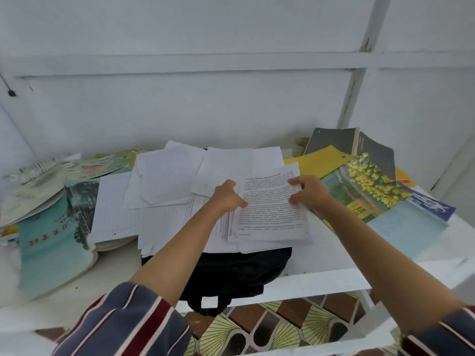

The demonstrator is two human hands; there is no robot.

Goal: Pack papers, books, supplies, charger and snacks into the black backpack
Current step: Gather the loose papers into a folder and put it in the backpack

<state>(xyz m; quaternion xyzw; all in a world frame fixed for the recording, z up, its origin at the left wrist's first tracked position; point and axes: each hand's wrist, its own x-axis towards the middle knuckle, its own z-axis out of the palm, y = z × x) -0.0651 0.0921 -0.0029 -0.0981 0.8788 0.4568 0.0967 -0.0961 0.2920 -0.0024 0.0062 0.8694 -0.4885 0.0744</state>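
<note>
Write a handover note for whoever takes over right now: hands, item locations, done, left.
Left hand and right hand each pinch a side edge of the printed sheet, which lies on top of the loose papers.
Black backpack lies flat on the white table, with papers covering its far half.
Books: teal book at left, flower-cover book at right.
Done: nothing visibly packed.
Left: papers, books, supplies; charger and snacks are not in view.

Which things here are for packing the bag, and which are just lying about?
For the job: black fabric backpack, printed white paper stack, loose white sheets, teal softcover book, flower-cover book.
Lying about: small black wall fitting, patterned floor tiles.
</note>
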